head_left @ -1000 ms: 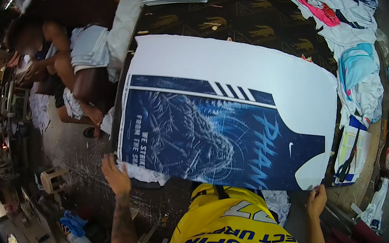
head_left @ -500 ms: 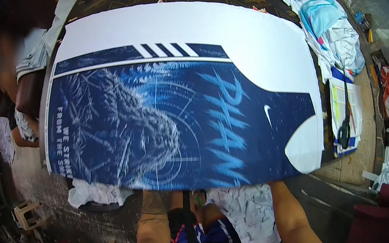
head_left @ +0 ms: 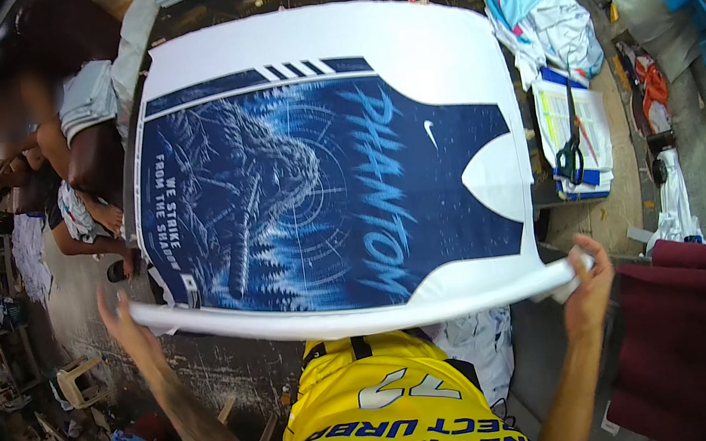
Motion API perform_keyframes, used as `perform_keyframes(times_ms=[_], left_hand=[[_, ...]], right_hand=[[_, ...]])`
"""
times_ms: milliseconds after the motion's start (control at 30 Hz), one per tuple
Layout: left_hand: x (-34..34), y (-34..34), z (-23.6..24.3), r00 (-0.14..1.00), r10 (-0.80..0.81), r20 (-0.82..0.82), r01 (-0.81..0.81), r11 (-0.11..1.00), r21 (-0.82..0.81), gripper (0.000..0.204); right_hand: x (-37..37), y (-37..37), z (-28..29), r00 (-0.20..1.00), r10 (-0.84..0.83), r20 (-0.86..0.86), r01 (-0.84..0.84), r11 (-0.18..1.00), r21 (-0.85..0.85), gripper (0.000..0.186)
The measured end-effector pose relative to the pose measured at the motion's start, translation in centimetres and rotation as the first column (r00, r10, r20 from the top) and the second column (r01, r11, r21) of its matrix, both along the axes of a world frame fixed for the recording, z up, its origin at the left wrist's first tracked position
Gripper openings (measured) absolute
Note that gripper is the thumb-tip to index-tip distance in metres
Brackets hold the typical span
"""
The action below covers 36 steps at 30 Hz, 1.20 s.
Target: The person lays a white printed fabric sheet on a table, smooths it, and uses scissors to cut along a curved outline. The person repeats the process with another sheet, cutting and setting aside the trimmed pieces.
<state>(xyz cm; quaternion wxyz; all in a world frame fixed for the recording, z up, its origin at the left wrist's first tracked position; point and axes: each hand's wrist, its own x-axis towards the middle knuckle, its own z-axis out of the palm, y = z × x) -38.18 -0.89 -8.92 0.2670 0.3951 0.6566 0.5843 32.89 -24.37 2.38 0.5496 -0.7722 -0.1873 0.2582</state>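
A white fabric sheet (head_left: 433,20) printed with a navy sleeveless jersey panel (head_left: 428,174) lies spread across the dark table. Blue lettering and a shadowy figure in a forest decorate the panel. Its near edge is lifted and folded over into a long white roll (head_left: 340,320) in front of my body. At the left end of this roll, my left hand (head_left: 126,323) grips the fabric, some fingers pointing up. My right hand (head_left: 588,278) is closed round the right end, with the cloth bunched between thumb and fingers.
Scissors (head_left: 571,155) lie on papers (head_left: 589,120) at the table's right side. Behind them is a heap of white and light-blue garments (head_left: 535,10). A person (head_left: 42,129) sits at the far left beside stacked cloth (head_left: 88,100). Maroon cloth (head_left: 693,326) hangs at the lower right.
The near edge has come up into view as a white roll, with both hands now visible at its ends. More of the printed panel shows, and the view has shifted.
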Motion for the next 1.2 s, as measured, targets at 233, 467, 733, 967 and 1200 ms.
perform_keyframes(times_ms=[233, 467, 733, 967, 1200], left_hand=[[7.9, 34.0, 6.2, 0.805, -0.59, -0.06, 0.511, 0.741, -0.435, 0.039], [14.6, 51.7, -4.3, 0.748, -0.424, -0.51, 0.217, 0.883, -0.416, 0.037], [19.6, 57.7, -9.5, 0.653, -0.401, -0.643, 0.132, 0.896, -0.425, 0.041], [19.2, 60.1, -9.5, 0.694, -0.445, -0.566, 0.137, 0.854, -0.503, 0.044], [24.4, 56.6, -5.8, 0.644, -0.395, -0.655, 0.186, 0.911, -0.368, 0.053]], right_hand=[[11.4, 20.3, 12.0, 0.754, 0.621, 0.214, -0.545, 0.773, -0.326, 0.027], [15.8, 33.5, 3.3, 0.902, 0.39, 0.187, -0.385, 0.921, -0.06, 0.032], [19.0, 42.1, -9.5, 0.953, 0.146, 0.265, -0.072, 0.96, -0.27, 0.04], [22.5, 47.5, -13.5, 0.942, 0.251, 0.223, -0.126, 0.88, -0.458, 0.054], [20.5, 46.4, -12.9, 0.729, 0.245, 0.639, -0.044, 0.949, -0.314, 0.046]])
